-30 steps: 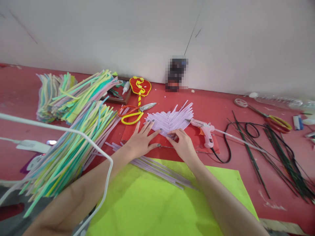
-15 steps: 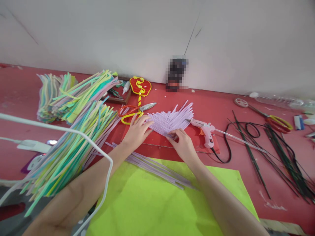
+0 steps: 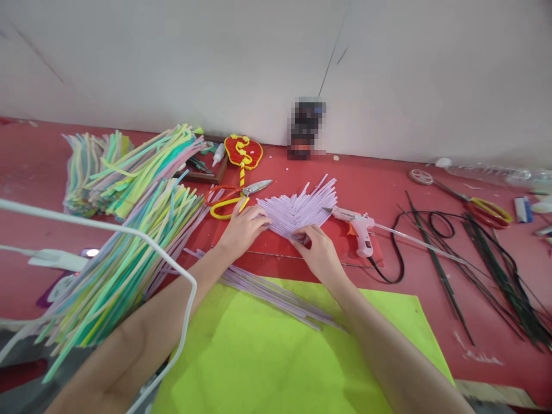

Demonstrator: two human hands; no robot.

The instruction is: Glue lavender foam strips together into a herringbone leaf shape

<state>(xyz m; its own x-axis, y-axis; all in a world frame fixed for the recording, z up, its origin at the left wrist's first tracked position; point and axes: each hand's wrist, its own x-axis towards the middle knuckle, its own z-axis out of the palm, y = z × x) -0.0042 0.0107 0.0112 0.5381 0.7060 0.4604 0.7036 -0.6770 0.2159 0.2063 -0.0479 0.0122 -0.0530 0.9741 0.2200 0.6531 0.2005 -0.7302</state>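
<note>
Right hand point(image 3: 321, 253) pinching the bottom of the lilac pipe-cleaner chevron point(image 3: 296, 211)
Left hand point(image 3: 241, 231) at its left edge, can't tell if gripping; I'd press lightly so rows stay flush.

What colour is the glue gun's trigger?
The glue gun's trigger is orange; it shows best in the head view.

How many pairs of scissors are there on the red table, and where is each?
2. One pair of scissors lies by the left hand; the other pair lies on the right, near the dark green stems. Others may be hidden.
</note>
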